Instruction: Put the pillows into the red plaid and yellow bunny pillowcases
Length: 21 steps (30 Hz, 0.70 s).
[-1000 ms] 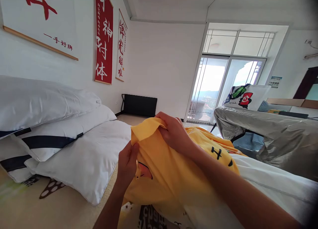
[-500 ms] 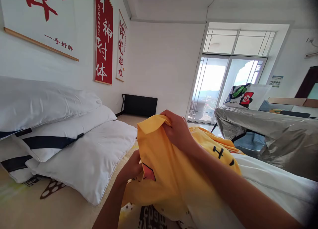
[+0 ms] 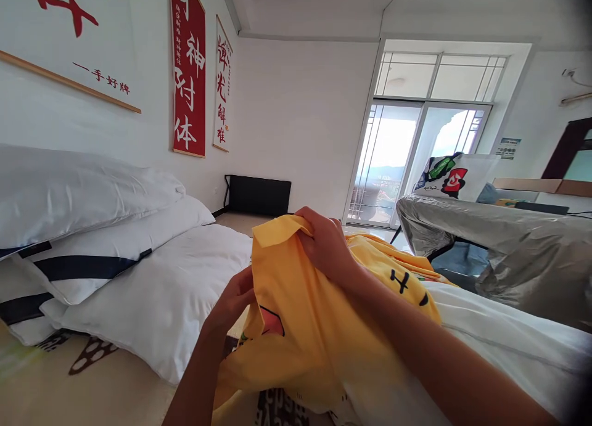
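Your right hand [image 3: 326,244] sits just above the middle of the frame, closed on the top edge of a yellow cloth garment [image 3: 305,327] with black and red print. Thumb and fingers pinch a folded-over corner of it and hold it raised. Your right forearm runs in from the lower right corner and lies across the fabric.

Your left hand [image 3: 231,299] comes up from the bottom edge, left of centre. It is lower than the right hand, with its fingers curled round the garment's left edge and its fingertips partly hidden behind the cloth.

The garment hangs between your two hands in the centre of the frame and trails down to the bottom. There it rests on a pale patterned bed sheet [image 3: 92,376] and against a rumpled white duvet [image 3: 499,346] in the lower right.

At the left of the frame three plump white pillows with dark navy stripes [image 3: 115,247] lie stacked against the wall, the lowest one just beside your left hand. Above them, in the upper left, hangs a long red wall scroll with white characters [image 3: 187,74].

A low black panel [image 3: 259,195] stands at the foot of the far wall. Right of centre is a tall glass balcony door [image 3: 393,161]. A crinkled silver-grey cover [image 3: 499,241] drapes over furniture at the right edge, well apart from your hands.
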### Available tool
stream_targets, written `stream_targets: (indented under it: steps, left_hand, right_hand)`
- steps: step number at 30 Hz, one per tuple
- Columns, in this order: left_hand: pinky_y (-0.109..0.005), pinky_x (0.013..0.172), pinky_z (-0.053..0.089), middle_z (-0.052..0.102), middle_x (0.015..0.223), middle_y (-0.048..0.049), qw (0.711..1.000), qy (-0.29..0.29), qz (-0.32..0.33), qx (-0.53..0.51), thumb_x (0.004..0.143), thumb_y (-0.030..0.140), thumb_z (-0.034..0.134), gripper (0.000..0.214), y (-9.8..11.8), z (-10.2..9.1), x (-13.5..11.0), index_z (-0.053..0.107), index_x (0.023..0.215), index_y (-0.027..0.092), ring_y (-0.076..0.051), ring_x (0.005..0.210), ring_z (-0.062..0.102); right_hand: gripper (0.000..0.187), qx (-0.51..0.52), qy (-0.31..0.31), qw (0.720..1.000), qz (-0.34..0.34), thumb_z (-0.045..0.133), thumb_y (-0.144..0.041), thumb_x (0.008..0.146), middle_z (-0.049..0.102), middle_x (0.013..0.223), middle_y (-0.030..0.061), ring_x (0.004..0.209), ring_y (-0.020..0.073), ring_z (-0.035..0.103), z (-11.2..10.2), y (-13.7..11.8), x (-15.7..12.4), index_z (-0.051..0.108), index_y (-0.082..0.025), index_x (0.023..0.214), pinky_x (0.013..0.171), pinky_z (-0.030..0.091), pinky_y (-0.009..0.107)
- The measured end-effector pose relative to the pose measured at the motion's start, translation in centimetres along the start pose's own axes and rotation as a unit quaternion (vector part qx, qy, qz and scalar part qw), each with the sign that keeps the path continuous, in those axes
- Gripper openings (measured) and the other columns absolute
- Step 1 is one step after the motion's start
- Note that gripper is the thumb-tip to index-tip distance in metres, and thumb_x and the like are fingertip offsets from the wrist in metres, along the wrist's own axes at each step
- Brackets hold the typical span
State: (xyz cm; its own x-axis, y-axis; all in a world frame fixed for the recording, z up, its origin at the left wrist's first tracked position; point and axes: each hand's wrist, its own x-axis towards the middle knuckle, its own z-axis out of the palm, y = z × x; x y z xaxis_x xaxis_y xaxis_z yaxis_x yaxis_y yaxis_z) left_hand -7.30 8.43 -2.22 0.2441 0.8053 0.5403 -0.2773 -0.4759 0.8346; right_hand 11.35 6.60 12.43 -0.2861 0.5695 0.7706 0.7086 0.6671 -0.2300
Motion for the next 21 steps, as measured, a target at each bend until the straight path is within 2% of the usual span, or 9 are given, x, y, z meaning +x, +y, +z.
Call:
stream_targets:
  steps: [6, 9, 10, 12, 14, 15, 18, 19, 21]
  left_hand:
    - [-0.029, 0.071, 0.050, 0.069, 0.086, -0.0069, 0.978, -0.010, -0.022, 0.209, 0.079, 0.030, 0.061, 0.016, 2.3, 4.2, -1.0, 0.065, 0.083, 0.015, -0.023, 0.086, 0.061]
    - [-0.029, 0.069, 0.050, 0.070, 0.091, -0.0058, 0.974, -0.016, -0.045, 0.220, 0.072, 0.028, 0.067, 0.018, 2.3, 3.8, -1.0, 0.065, 0.088, 0.018, -0.022, 0.085, 0.061]
    - [-0.029, 0.068, 0.050, 0.070, 0.090, -0.0058, 0.978, -0.002, -0.054, 0.204, 0.067, 0.026, 0.071, 0.022, 2.2, 3.1, -0.9, 0.066, 0.087, 0.019, -0.023, 0.084, 0.061]
    - [-0.032, 0.068, 0.051, 0.069, 0.085, -0.0067, 0.983, 0.075, -0.055, 0.159, 0.060, 0.029, 0.075, 0.024, 2.1, 1.4, -0.8, 0.066, 0.079, 0.018, -0.024, 0.081, 0.061]
    - [-0.034, 0.071, 0.051, 0.068, 0.087, -0.0086, 0.983, 0.158, -0.019, 0.088, 0.062, 0.042, 0.070, 0.030, 2.7, 0.2, -1.1, 0.066, 0.077, 0.017, -0.026, 0.084, 0.062]
    - [-0.035, 0.072, 0.051, 0.068, 0.091, -0.0099, 0.984, 0.173, 0.012, 0.045, 0.063, 0.048, 0.067, 0.037, 3.3, 0.1, -1.4, 0.067, 0.082, 0.016, -0.028, 0.087, 0.062]
    - [-0.035, 0.075, 0.051, 0.065, 0.100, -0.0113, 0.982, 0.162, 0.086, -0.041, 0.059, 0.050, 0.071, 0.059, 5.8, 2.0, -2.7, 0.064, 0.106, 0.016, -0.030, 0.095, 0.061]
    - [-0.033, 0.073, 0.050, 0.065, 0.096, -0.0099, 0.980, 0.180, 0.078, -0.029, 0.059, 0.047, 0.074, 0.058, 6.6, 3.1, -3.1, 0.063, 0.108, 0.016, -0.028, 0.092, 0.061]
    - [-0.028, 0.066, 0.047, 0.063, 0.085, -0.0047, 0.965, 0.250, 0.056, 0.047, 0.065, 0.042, 0.074, 0.045, 7.7, 5.0, -3.8, 0.064, 0.102, 0.017, -0.021, 0.080, 0.059]
  right_hand:
    - [0.016, -0.012, -0.051, 0.998, -0.021, 0.043, -0.026, 0.081, 0.062, 0.072, -0.0004, 0.062, 0.0140, 0.048, 1.0, -1.6, -1.3, 0.056, -0.022, 0.088, 0.060, 0.027, 0.023]
    - [0.015, -0.030, -0.105, 0.993, -0.047, 0.046, -0.019, 0.076, 0.060, 0.069, -0.0015, 0.059, 0.0118, 0.045, 1.0, -2.7, -1.9, 0.058, -0.021, 0.085, 0.059, 0.024, 0.023]
    - [0.016, -0.030, -0.124, 0.991, -0.050, 0.048, -0.016, 0.074, 0.059, 0.067, -0.0023, 0.058, 0.0110, 0.043, 0.8, -3.1, -1.9, 0.059, -0.022, 0.084, 0.058, 0.023, 0.023]
    - [0.016, -0.025, -0.150, 0.987, -0.049, 0.049, -0.013, 0.072, 0.057, 0.064, -0.0034, 0.058, 0.0098, 0.041, 0.4, -3.6, -1.6, 0.060, -0.021, 0.079, 0.058, 0.022, 0.023]
    - [0.011, -0.012, -0.158, 0.987, -0.037, 0.050, -0.015, 0.074, 0.054, 0.060, -0.0039, 0.058, 0.0091, 0.039, 0.0, -4.0, -1.1, 0.060, -0.020, 0.073, 0.059, 0.022, 0.023]
    - [0.010, -0.002, -0.161, 0.987, -0.030, 0.051, -0.017, 0.076, 0.053, 0.059, -0.0039, 0.059, 0.0089, 0.039, -0.2, -4.1, -0.9, 0.060, -0.020, 0.071, 0.059, 0.023, 0.022]
    - [0.014, 0.030, -0.175, 0.984, -0.016, 0.056, -0.023, 0.078, 0.050, 0.057, -0.0042, 0.059, 0.0082, 0.038, -0.3, -4.7, -0.7, 0.061, -0.019, 0.066, 0.060, 0.025, 0.022]
    - [0.014, 0.038, -0.181, 0.983, -0.017, 0.057, -0.024, 0.078, 0.050, 0.057, -0.0044, 0.059, 0.0080, 0.037, -0.2, -4.9, -0.8, 0.061, -0.018, 0.066, 0.060, 0.025, 0.022]
    - [0.012, 0.053, -0.194, 0.979, -0.025, 0.059, -0.022, 0.077, 0.051, 0.057, -0.0045, 0.059, 0.0076, 0.037, 0.1, -5.4, -1.1, 0.063, -0.018, 0.066, 0.061, 0.027, 0.022]
